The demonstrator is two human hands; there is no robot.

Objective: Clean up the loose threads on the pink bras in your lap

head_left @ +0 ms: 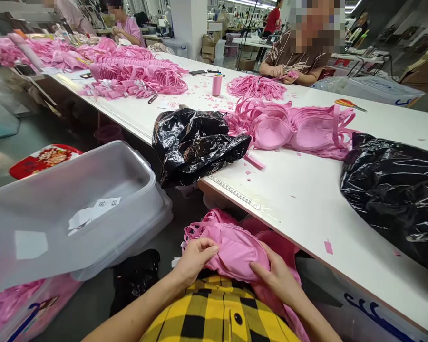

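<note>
A pink bra (235,247) lies over my lap, just below the table's near edge, with more pink bras bunched behind and under it. My left hand (197,259) pinches the bra's fabric at its left side, thumb and fingers pressed together. On the other side, my right hand (271,268) grips the outer edge of the cup, its thumb on top and its fingers partly hidden behind. Thin pink straps hang in loops at the bra's left end.
A white table (296,190) bears stacked pink bras (292,126), a thread spool (217,84), orange-handled scissors (347,103) and black plastic bags (196,137). Clear plastic bins (135,178) stand at my left. Across the table, a person (296,59) handles pink pieces.
</note>
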